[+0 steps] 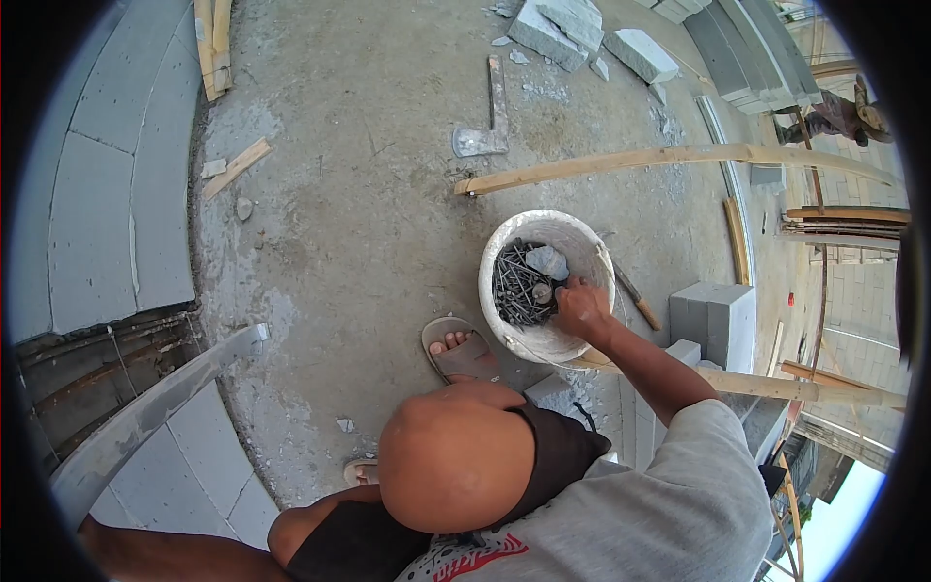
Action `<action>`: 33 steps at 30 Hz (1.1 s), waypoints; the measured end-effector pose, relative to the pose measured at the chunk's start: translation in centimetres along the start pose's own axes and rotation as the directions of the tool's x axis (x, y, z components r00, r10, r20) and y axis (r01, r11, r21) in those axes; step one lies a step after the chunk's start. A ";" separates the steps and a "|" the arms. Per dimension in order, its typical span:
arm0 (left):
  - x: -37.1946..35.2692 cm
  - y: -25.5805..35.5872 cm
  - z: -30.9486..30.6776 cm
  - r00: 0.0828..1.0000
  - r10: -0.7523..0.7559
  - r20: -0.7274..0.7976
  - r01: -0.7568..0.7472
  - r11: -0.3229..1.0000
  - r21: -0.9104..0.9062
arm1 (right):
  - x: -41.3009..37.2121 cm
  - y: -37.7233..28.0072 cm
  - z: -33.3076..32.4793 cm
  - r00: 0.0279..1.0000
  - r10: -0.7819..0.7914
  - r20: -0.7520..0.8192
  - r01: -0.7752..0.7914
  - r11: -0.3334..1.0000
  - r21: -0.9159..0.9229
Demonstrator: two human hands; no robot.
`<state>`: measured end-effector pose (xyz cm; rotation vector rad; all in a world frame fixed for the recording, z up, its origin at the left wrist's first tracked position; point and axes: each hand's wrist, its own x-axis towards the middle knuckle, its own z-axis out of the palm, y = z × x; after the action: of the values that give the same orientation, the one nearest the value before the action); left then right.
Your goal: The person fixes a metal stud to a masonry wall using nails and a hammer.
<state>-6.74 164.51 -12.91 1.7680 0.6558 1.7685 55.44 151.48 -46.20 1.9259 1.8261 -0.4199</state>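
Far left: grey block wall [116, 194]; a wood scrap [236, 167] lies on the concrete floor [359, 223].
Centre: sandalled foot [461, 349] planted just left of the white bucket [543, 221]. A hatchet [490, 121] lies flat, well beyond the bucket.
The bucket holds a heap of dark nails [514, 286] with a grey stone chunk [548, 260] on top.
Right hand [582, 308]: over the bucket's right inner side, fingers curled down, tips touching the nails just right of the heap's middle. Cannot tell whether any nail is pinched.
Left hand: out of view.
Right: a wooden-handled tool [635, 301] beside the bucket, then grey blocks [718, 315].
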 end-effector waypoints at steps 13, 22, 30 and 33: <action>-0.1 0.6 0.1 0.999 0.004 0.037 -0.006 0.999 0.035 | 2.9 0.7 0.9 0.947 0.138 0.289 -0.304 0.669 0.678; -0.7 0.5 -3.1 0.983 -0.022 0.185 0.039 0.995 -0.087 | 3.5 0.7 -4.6 0.994 0.076 0.075 -0.106 0.616 0.781; -1.0 0.5 3.6 0.942 0.075 -0.326 -0.051 0.995 0.082 | 0.9 0.7 -0.1 0.987 0.027 0.157 -0.022 0.999 -0.032; -0.8 0.7 3.8 0.959 0.024 -0.282 -0.025 1.000 0.000 | 1.3 0.9 1.5 0.988 0.006 0.156 0.003 0.998 -0.056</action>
<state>-2.99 163.31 -13.02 1.5399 0.7462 2.0599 56.56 151.82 -48.05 1.8037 1.7175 -0.4996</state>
